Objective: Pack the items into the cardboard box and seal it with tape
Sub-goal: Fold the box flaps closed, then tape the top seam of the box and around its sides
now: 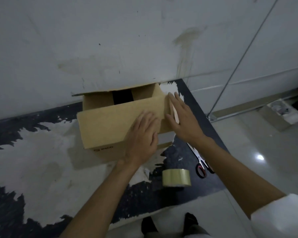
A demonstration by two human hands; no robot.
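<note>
A brown cardboard box [107, 124] stands on the table against the wall. Its near top flap is folded down; the far part is still open and shows a dark interior. My left hand [143, 138] lies flat, fingers spread, on the near flap at the box's right end. My right hand [182, 117] rests flat against the box's right edge, over a flap there. Neither hand holds anything. A roll of clear packing tape [176, 177] stands on the table near the front, to the right of my left forearm.
Scissors [199, 162] with red-and-black handles lie near the table's right edge, partly under my right forearm. The table [41, 152] is dark with worn white patches. A white wall rises behind. A small carton [280, 115] sits on the floor at right.
</note>
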